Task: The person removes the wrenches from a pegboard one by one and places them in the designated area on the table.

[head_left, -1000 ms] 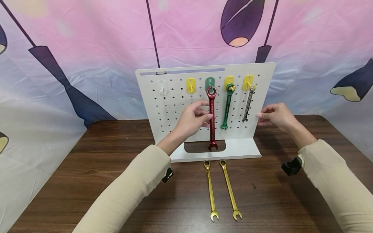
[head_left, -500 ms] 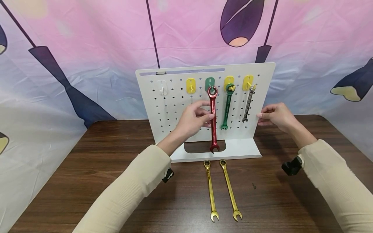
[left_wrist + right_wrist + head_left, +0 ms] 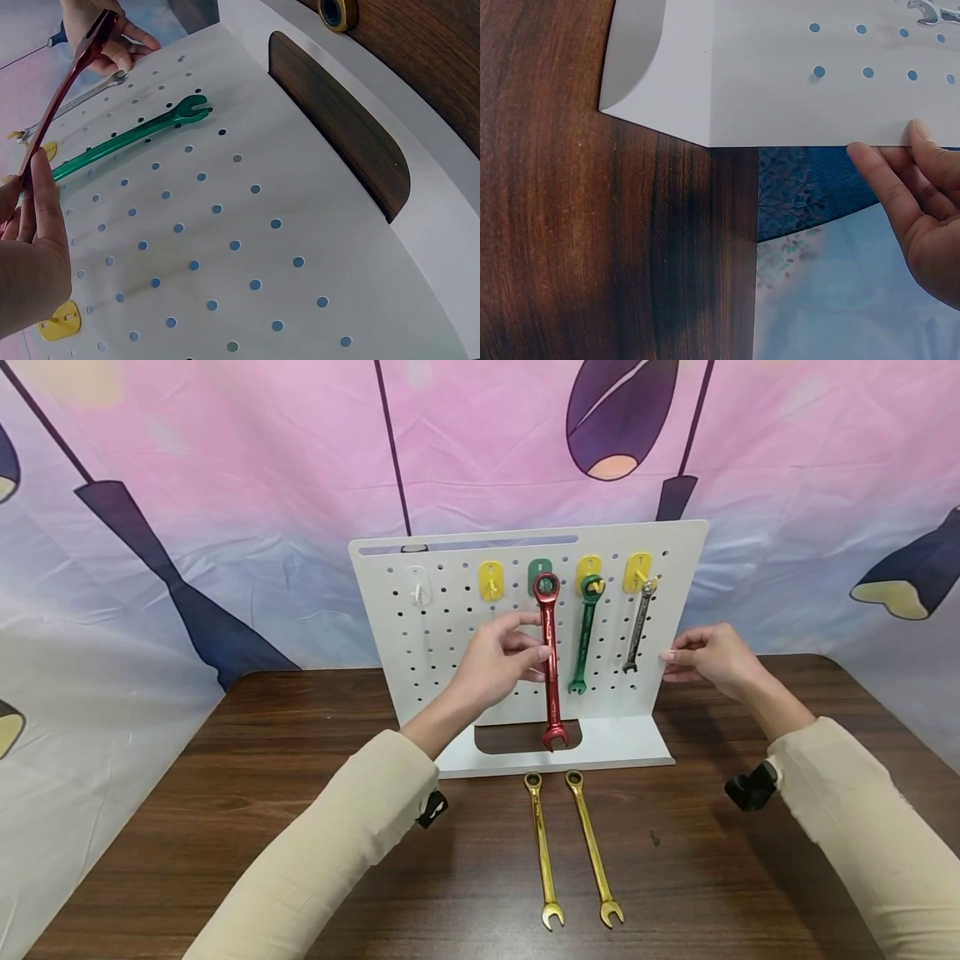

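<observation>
- Backdrop point(image 3: 247, 468): printed fabric sheet, filling the full width behind the table. Colour grades from pink at the top to pale blue lower down, whitish at lower left. Creases run across the surface.
- Backdrop print: thin dark lines; a purple oval point(image 3: 624, 414) with a pale orange tip; a navy flared shape point(image 3: 161, 556) at left; a dark shape point(image 3: 911, 568) with a yellowish end at right.
- Table point(image 3: 247, 760): dark brown wood-grain top, far corners rounded. A small dark mark point(image 3: 654, 838) lies right of centre.
- Lighting: diffuse; soft sheen on the near tabletop.
- Right wrist view: leaf-like print point(image 3: 799, 184) beyond the table edge.
</observation>
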`<state>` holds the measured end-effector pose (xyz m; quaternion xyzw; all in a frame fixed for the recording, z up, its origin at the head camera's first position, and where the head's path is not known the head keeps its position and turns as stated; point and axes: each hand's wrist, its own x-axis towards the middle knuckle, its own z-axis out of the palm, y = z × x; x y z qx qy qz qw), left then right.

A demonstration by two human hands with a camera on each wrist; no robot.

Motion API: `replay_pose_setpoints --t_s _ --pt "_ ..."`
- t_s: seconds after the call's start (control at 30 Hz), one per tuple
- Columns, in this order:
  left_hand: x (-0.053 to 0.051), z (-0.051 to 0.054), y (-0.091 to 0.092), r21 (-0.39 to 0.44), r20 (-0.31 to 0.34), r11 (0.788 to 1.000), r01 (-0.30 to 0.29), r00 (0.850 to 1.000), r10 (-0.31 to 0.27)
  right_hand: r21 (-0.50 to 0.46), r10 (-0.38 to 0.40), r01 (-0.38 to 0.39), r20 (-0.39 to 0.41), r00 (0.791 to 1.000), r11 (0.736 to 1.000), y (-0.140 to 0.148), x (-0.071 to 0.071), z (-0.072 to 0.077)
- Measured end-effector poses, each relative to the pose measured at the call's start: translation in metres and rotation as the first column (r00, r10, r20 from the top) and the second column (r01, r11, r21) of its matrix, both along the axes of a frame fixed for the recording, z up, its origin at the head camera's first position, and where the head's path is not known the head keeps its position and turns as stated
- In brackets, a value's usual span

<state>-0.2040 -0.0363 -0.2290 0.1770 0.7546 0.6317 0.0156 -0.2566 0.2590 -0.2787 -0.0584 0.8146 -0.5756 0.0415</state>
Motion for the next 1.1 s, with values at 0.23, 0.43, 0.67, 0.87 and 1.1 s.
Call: replay_pose_setpoints --t_s 0.23,0.43,0.67,0.87,1.1 --pt "0.002 0.001 -0.001 0.006 0.015 1.0 0.007 1.0 -0.007 0.017 -0.019 0.019 -0.01 1.0 1.0 -0.001 -0.001 -0.001" --pt "0.004 0.002 -0.002 0.003 0.017 1.0 0.011 1.0 -0.011 0.011 -0.01 0.01 -0.008 1.0 1.0 -0.001 -0.001 0.0" --pt "0.008 0.001 -0.002 0.012 0.022 0.999 0.029 0.999 -0.03 0.006 -0.002 0.002 -0.002 1.0 1.0 0.0 0.0 0.0" --pt "0.009 -0.005 -0.004 0.017 0.047 0.999 0.043 0.998 -0.044 0.031 -0.022 0.022 -0.01 1.0 0.999 0.0 -0.001 -0.001" --pt "0.012 -0.013 -0.009 0.01 0.062 0.999 0.034 0.997 -0.034 0.021 -0.016 0.016 -0.009 1.0 1.0 0.0 -0.001 -0.001"
